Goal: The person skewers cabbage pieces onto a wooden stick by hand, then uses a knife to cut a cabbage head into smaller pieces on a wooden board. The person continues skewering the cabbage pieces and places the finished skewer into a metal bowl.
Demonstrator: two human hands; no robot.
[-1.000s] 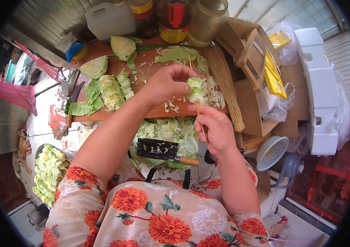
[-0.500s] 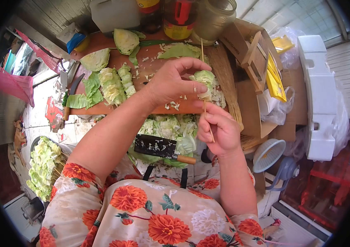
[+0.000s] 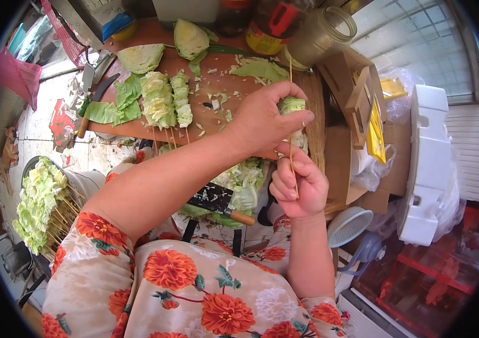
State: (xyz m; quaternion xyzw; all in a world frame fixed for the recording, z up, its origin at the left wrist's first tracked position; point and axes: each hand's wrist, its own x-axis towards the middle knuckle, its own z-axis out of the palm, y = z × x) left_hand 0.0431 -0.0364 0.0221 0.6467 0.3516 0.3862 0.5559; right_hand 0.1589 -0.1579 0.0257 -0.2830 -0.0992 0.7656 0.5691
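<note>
My left hand (image 3: 270, 116) is wrapped round a piece of cabbage (image 3: 292, 105), its thumb and fingers on either side. A thin wooden skewer (image 3: 292, 163) runs through the piece, and its tip sticks out beyond it. Lower down, my right hand (image 3: 300, 183) grips the skewer's other end in closed fingers. Both hands are over the near right part of the orange board (image 3: 217, 115). Skewered cabbage (image 3: 159, 100) lies on the board left of my hands, with a narrower row (image 3: 181, 98) beside it. Part of the held cabbage is hidden by my left hand.
Cabbage wedges (image 3: 140, 58) and loose leaves lie at the board's far left. A cleaver (image 3: 211, 198) rests on chopped cabbage (image 3: 245, 186) below the board. Finished skewers (image 3: 39, 203) fill a bucket at left. A glass jar (image 3: 321, 39) and a cardboard box (image 3: 338, 163) stand at right.
The view has shifted, so the board shows more to the left and the bucket of skewers appears fuller. Both hands keep their grip on the cabbage and skewer, with the piece now more covered by my left hand.
</note>
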